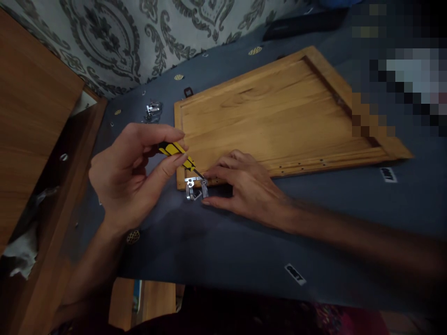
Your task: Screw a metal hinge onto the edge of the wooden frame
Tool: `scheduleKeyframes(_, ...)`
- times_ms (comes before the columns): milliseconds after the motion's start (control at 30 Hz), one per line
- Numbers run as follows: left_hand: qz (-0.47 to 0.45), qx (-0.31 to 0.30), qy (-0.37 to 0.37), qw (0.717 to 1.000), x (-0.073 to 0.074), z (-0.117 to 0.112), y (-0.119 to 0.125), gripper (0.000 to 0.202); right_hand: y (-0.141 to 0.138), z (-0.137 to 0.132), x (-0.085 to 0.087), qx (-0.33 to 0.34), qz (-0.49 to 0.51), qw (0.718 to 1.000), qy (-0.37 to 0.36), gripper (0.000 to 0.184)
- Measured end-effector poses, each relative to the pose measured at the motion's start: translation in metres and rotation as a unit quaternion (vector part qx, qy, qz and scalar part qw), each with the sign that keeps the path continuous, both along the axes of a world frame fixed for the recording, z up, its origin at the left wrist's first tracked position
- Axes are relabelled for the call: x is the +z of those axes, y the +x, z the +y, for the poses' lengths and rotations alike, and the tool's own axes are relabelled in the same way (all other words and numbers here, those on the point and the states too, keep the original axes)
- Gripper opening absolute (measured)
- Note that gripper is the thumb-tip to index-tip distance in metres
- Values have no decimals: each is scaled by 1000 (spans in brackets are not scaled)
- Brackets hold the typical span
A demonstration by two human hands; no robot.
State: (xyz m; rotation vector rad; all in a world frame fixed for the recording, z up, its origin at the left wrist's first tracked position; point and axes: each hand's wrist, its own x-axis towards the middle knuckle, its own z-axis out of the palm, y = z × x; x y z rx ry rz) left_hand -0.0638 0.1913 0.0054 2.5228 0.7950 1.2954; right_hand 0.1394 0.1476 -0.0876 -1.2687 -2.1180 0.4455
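My left hand (136, 172) is closed around the yellow and black handle of a screwdriver (178, 152), thumb and forefinger gripping it. The tip slants down to a metal hinge (191, 187) at the near left corner of a framed wooden panel (258, 116). My right hand (240, 181) lies over the panel's near edge, its thumb and fingers pinching the right part of the hinge. The panel lies flat on the dark blue cloth, with small dark holes along its near edge. Whether a screw sits under the tip is too small to tell.
More metal hinges (152, 110) lie on the cloth (244, 251) behind my left hand. A dark long object (303, 24) lies at the back by the patterned wall (104, 37). A wooden cabinet (35, 93) stands at the left. The upper right corner is pixelated.
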Motion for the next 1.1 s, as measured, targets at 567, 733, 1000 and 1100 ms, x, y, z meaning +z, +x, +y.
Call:
scheduleKeyframes(567, -92, -17, 42, 995, 4, 9, -7, 32, -1, 1, 2, 8, 13, 1000, -23, 39)
scheduleKeyframes(733, -56, -15, 17, 998, 3, 6, -6, 35, 0, 0, 1, 8, 12, 1000, -16, 37)
scheduleKeyframes(1000, -14, -57, -1, 998, -1, 2, -4, 41, 0, 1, 1, 5, 6, 1000, -12, 40)
scheduleKeyframes(1100, -4, -83, 1, 997, -2, 5, -5, 44, 0, 1, 0, 5, 7, 1000, -8, 38)
